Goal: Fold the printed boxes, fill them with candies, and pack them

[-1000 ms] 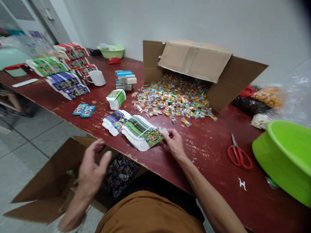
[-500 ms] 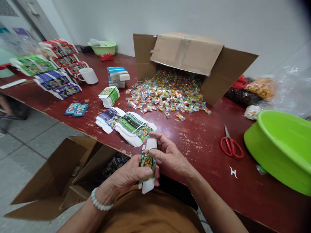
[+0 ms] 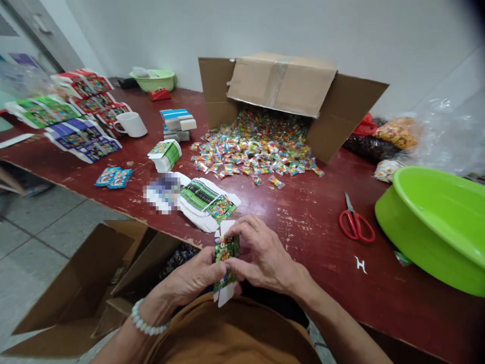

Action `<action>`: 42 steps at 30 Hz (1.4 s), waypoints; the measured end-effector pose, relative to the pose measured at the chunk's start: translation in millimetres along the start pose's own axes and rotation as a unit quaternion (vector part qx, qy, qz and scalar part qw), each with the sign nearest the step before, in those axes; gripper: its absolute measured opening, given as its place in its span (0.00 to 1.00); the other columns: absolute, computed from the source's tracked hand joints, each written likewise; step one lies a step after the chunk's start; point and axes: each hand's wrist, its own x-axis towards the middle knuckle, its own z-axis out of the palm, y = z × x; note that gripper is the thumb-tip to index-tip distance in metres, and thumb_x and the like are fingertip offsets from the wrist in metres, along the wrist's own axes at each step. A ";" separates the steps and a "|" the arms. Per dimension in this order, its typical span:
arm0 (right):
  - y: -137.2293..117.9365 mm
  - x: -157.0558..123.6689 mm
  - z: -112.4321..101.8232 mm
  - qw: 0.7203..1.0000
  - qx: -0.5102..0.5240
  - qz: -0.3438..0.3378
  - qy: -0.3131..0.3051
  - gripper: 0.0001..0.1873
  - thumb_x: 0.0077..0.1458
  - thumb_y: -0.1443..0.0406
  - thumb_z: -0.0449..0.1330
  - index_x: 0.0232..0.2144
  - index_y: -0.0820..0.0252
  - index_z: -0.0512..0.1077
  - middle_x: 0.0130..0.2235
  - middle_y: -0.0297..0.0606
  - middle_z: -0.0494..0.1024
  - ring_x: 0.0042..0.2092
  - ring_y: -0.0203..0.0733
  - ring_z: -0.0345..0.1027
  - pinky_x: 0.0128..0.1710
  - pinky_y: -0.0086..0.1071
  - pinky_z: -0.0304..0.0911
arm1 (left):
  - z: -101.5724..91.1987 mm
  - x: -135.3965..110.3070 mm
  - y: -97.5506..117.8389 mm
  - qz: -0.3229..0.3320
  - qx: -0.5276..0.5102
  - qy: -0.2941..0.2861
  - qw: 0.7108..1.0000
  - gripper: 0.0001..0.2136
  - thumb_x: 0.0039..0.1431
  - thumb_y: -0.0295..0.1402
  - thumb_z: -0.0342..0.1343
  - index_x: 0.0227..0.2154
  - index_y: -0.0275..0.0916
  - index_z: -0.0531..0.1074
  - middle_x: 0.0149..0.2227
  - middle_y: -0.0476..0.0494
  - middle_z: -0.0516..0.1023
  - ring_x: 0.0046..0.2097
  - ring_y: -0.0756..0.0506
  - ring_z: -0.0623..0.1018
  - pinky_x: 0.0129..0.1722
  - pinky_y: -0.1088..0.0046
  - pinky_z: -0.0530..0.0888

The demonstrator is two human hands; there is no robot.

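Both of my hands hold one small green printed carton (image 3: 226,253) just in front of my body, at the table's near edge. My left hand (image 3: 193,277) grips its lower left side. My right hand (image 3: 261,253) pinches its upper right part, fingers bent over the top flap. A white flap sticks out at the bottom of the carton. Right behind it on the table lies a fanned stack of flat green cartons (image 3: 206,202). Further back, a heap of wrapped candies (image 3: 257,149) spills from a cardboard box (image 3: 288,91) lying on its side.
Red scissors (image 3: 354,225) and a green basin (image 3: 435,227) lie to the right on the red table (image 3: 322,222). Stacks of flat cartons (image 3: 76,121), a white mug (image 3: 131,124) and a second basin (image 3: 153,80) sit at the left. An open cardboard box (image 3: 87,283) stands on the floor.
My right hand took a flat carton from the stack, my left hand came up to meet it, and both now hold it closer to my body, partly opened up.
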 end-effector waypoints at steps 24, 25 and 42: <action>21.0 -6.1 30.7 0.918 0.285 0.271 0.055 0.14 0.57 0.55 0.61 0.31 0.60 0.72 0.28 0.34 0.73 0.27 0.36 0.64 0.26 0.30 0.60 | 8.0 11.8 -5.2 0.027 0.035 0.124 0.991 0.14 0.52 0.39 0.69 0.35 0.35 0.78 0.31 0.43 0.81 0.33 0.45 0.81 0.34 0.73 0.77; 21.6 -5.5 31.3 0.915 0.287 0.276 0.063 0.15 0.57 0.54 0.61 0.28 0.60 0.72 0.27 0.34 0.73 0.26 0.36 0.65 0.27 0.30 0.61 | 8.3 13.8 -6.8 0.055 0.053 0.145 0.987 0.13 0.52 0.38 0.69 0.37 0.35 0.77 0.33 0.43 0.82 0.36 0.45 0.81 0.36 0.74 0.76; 28.9 -6.5 46.4 0.843 0.429 0.285 0.157 0.13 0.51 0.56 0.68 0.31 0.61 0.76 0.30 0.33 0.77 0.30 0.34 0.67 0.33 0.30 0.63 | 16.5 13.0 -15.0 0.168 0.038 0.235 0.957 0.15 0.57 0.38 0.66 0.45 0.41 0.73 0.42 0.45 0.82 0.38 0.49 0.80 0.39 0.75 0.77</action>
